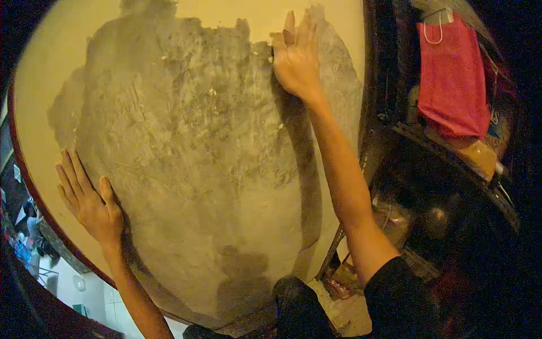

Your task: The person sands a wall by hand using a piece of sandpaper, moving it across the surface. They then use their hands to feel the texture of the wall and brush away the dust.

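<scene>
In front of me is a cream-painted wall (39, 101) with a large rough grey patch (197, 118) where bare plaster shows. The patch has a ragged upper edge and a few small pale flecks. Low on the left, my left hand (93, 209) lies flat at the patch's border, fingers stretched upward and thumb apart. My right hand (298, 65) reaches high to the patch's upper right edge, its fingers extended and partly spread against the wall. Neither hand shows anything in it. The right arm throws a long shadow down the wall.
A red bag (453, 76) with a white handle stands on a cluttered shelf at right. Below it is a dark, glossy surface (435, 192). Beyond the wall's dark red edge (42, 209), lower left, a brighter space holds assorted items. My knees (299, 305) are close to the wall.
</scene>
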`<state>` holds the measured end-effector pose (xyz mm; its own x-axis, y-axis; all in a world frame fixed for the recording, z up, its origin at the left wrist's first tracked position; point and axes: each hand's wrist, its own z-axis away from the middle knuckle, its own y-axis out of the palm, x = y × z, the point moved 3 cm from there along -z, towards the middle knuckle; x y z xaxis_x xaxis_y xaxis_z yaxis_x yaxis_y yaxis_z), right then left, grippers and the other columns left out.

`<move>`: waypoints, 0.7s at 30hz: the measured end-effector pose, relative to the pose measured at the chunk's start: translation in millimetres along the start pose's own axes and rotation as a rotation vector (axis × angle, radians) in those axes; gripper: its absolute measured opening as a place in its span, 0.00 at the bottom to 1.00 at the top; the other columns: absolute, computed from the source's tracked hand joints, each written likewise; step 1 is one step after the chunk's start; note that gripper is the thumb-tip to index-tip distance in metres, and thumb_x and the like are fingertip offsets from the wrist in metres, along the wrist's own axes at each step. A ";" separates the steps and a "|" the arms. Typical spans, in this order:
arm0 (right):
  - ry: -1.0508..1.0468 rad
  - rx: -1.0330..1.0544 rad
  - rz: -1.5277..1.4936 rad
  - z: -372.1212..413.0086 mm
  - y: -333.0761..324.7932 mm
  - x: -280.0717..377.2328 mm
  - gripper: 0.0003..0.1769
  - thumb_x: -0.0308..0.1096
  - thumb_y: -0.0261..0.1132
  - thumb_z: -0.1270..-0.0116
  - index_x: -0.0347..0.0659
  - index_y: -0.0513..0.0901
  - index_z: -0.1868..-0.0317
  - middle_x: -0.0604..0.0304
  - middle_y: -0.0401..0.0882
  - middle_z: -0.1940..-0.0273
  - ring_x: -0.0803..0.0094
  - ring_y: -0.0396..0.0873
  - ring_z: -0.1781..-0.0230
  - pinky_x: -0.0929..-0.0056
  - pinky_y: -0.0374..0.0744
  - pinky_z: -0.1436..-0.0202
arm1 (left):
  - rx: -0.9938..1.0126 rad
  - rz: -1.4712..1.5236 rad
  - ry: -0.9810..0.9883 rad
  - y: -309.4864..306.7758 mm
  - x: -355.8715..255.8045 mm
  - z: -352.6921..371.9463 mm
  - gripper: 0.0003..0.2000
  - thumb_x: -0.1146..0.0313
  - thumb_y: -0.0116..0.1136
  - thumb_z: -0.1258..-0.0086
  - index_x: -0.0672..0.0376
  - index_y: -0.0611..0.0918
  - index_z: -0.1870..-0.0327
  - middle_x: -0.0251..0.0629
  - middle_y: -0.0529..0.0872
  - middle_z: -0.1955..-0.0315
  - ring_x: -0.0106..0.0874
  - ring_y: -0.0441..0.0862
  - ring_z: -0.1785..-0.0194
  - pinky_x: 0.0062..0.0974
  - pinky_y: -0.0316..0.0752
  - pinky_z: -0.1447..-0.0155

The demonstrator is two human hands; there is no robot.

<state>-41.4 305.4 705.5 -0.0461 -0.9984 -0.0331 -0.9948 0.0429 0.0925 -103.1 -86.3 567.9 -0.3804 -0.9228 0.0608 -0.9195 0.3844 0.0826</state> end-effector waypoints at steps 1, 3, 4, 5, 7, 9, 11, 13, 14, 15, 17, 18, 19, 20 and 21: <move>0.017 -0.004 -0.022 -3.4 -0.8 -4.1 0.29 0.46 0.44 0.24 0.34 0.62 0.31 0.33 0.46 0.26 0.35 0.41 0.25 0.45 0.43 0.23 | 0.023 -0.019 -0.008 0.8 0.9 0.3 0.30 0.53 0.39 0.26 0.55 0.60 0.25 0.36 0.58 0.25 0.42 0.51 0.22 0.45 0.42 0.23; 0.013 -0.007 0.121 -38.5 1.8 -18.7 0.34 0.46 0.41 0.23 0.35 0.46 0.25 0.28 0.40 0.26 0.34 0.42 0.25 0.45 0.41 0.23 | 0.044 -0.042 -0.020 1.1 1.7 1.5 0.30 0.53 0.39 0.26 0.55 0.60 0.25 0.36 0.58 0.25 0.43 0.51 0.22 0.45 0.42 0.23; -0.030 0.125 0.468 -58.9 0.0 -18.7 0.34 0.46 0.41 0.23 0.34 0.46 0.25 0.28 0.39 0.26 0.32 0.41 0.25 0.43 0.42 0.24 | 0.041 -0.040 -0.011 0.9 1.6 1.3 0.30 0.53 0.39 0.25 0.55 0.60 0.25 0.37 0.58 0.25 0.43 0.51 0.22 0.45 0.42 0.23; -0.069 0.259 0.814 -78.2 0.2 -23.7 0.35 0.45 0.42 0.23 0.33 0.46 0.25 0.29 0.39 0.26 0.30 0.40 0.26 0.41 0.44 0.25 | 0.039 -0.039 0.001 0.5 1.5 0.8 0.30 0.53 0.39 0.25 0.56 0.60 0.25 0.37 0.58 0.25 0.43 0.51 0.22 0.45 0.42 0.23; 0.155 -0.023 0.042 -128.9 16.2 -72.1 0.35 0.45 0.42 0.23 0.29 0.47 0.26 0.29 0.38 0.26 0.22 0.39 0.28 0.35 0.47 0.27 | 0.031 -0.044 0.002 -1.0 -2.0 -0.5 0.30 0.53 0.38 0.25 0.56 0.60 0.25 0.37 0.58 0.25 0.43 0.51 0.22 0.45 0.42 0.23; 0.056 0.092 0.286 -131.5 24.6 -89.7 0.35 0.46 0.42 0.23 0.29 0.47 0.26 0.29 0.38 0.26 0.22 0.40 0.28 0.34 0.48 0.28 | 0.040 -0.038 0.008 -1.7 -3.6 -0.1 0.30 0.52 0.38 0.25 0.56 0.60 0.25 0.38 0.58 0.25 0.43 0.51 0.22 0.45 0.42 0.23; 0.011 0.068 0.299 -112.1 29.6 -95.6 0.36 0.49 0.42 0.24 0.30 0.49 0.26 0.28 0.35 0.26 0.30 0.38 0.25 0.34 0.48 0.28 | 0.036 -0.044 0.007 -1.4 -2.0 0.2 0.30 0.52 0.37 0.25 0.56 0.60 0.25 0.37 0.58 0.25 0.42 0.50 0.22 0.45 0.41 0.23; -0.022 -0.037 0.196 -52.5 26.3 -89.7 0.30 0.47 0.44 0.24 0.34 0.63 0.32 0.33 0.46 0.26 0.36 0.42 0.24 0.44 0.42 0.23 | 0.044 -0.043 -0.007 -0.4 -0.5 0.3 0.30 0.52 0.37 0.25 0.56 0.60 0.25 0.37 0.58 0.25 0.42 0.50 0.22 0.44 0.41 0.23; -0.125 -0.087 0.319 -24.1 21.6 -82.1 0.30 0.48 0.42 0.24 0.36 0.61 0.30 0.34 0.45 0.26 0.34 0.41 0.25 0.42 0.43 0.24 | 0.048 -0.048 -0.021 0.1 0.3 0.7 0.30 0.52 0.37 0.25 0.56 0.60 0.25 0.37 0.57 0.25 0.42 0.50 0.22 0.44 0.41 0.23; -0.002 -0.109 0.169 -5.0 8.2 -70.0 0.30 0.48 0.42 0.24 0.38 0.61 0.30 0.33 0.44 0.26 0.31 0.41 0.25 0.40 0.44 0.24 | 0.047 -0.041 -0.025 0.3 1.0 0.8 0.30 0.52 0.37 0.25 0.56 0.60 0.25 0.37 0.57 0.25 0.42 0.50 0.22 0.44 0.41 0.23; 0.115 -0.141 0.019 -0.4 2.1 -72.6 0.29 0.47 0.42 0.25 0.40 0.60 0.30 0.33 0.44 0.26 0.29 0.41 0.26 0.38 0.45 0.25 | 0.038 -0.052 -0.011 -0.9 -1.6 0.3 0.30 0.52 0.37 0.25 0.56 0.59 0.25 0.37 0.57 0.25 0.42 0.50 0.22 0.44 0.41 0.22; 0.106 -0.112 0.165 -10.4 14.0 -85.7 0.29 0.46 0.42 0.25 0.41 0.60 0.29 0.32 0.44 0.26 0.26 0.41 0.27 0.36 0.46 0.26 | 0.026 -0.054 -0.013 -1.0 -1.2 -0.3 0.30 0.52 0.37 0.25 0.56 0.59 0.25 0.37 0.57 0.25 0.42 0.50 0.22 0.44 0.41 0.22; 0.096 -0.082 0.309 -25.1 23.4 -97.7 0.28 0.45 0.42 0.25 0.43 0.59 0.29 0.30 0.44 0.26 0.23 0.41 0.28 0.34 0.46 0.27 | 0.027 -0.050 -0.016 -0.5 -1.2 0.7 0.30 0.52 0.37 0.25 0.56 0.59 0.25 0.37 0.57 0.25 0.42 0.50 0.22 0.44 0.41 0.22; 0.097 -0.086 0.306 -42.5 24.4 -107.6 0.28 0.45 0.42 0.25 0.43 0.59 0.29 0.30 0.44 0.26 0.23 0.41 0.28 0.34 0.46 0.27 | 0.034 -0.046 -0.015 -0.8 -0.2 2.2 0.30 0.52 0.37 0.25 0.56 0.59 0.25 0.37 0.57 0.25 0.42 0.50 0.22 0.43 0.41 0.22; 0.167 -0.057 0.314 -65.6 22.8 -120.2 0.28 0.45 0.42 0.25 0.44 0.59 0.28 0.29 0.43 0.27 0.22 0.41 0.28 0.33 0.47 0.27 | 0.027 -0.051 -0.015 -1.4 0.1 2.2 0.30 0.52 0.37 0.25 0.56 0.59 0.25 0.37 0.57 0.25 0.42 0.50 0.22 0.43 0.41 0.22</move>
<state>-52.6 423.9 776.8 -0.3289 -0.9293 0.1683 -0.9275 0.3514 0.1276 -102.1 -87.0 565.5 -0.3340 -0.9417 0.0420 -0.9400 0.3360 0.0587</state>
